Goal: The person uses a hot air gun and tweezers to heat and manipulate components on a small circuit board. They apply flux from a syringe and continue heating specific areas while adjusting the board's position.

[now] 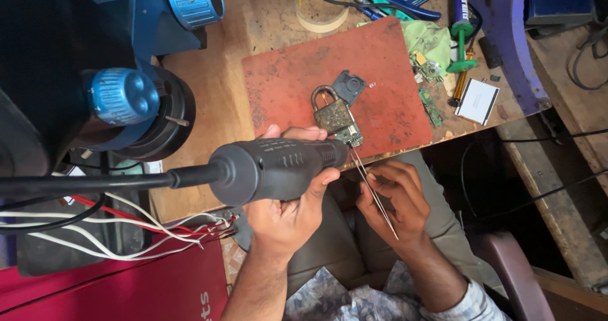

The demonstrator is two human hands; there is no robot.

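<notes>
The left hand is closed around the grey handle of a hot-air tool, thumb over the top and fingers under it, with the nozzle pointing at a small circuit board at the near edge of the red mat. A thick black hose runs from the tool's back end off to the left. The right hand is curled shut on thin metal tweezers, whose tips reach up to the same board at the mat's near edge. A brass padlock sits on the far side of the board, touching it, and a dark plastic cover lies just behind the padlock.

Both hands hang off the near edge of the wooden bench, over the person's lap. The mat's middle and right part lie bare. Toward the bench's right edge are loose green board pieces, a white card and a green cloth. A tape roll lies near the far edge. A blue microscope crowds the left side, with white and red wires below it.
</notes>
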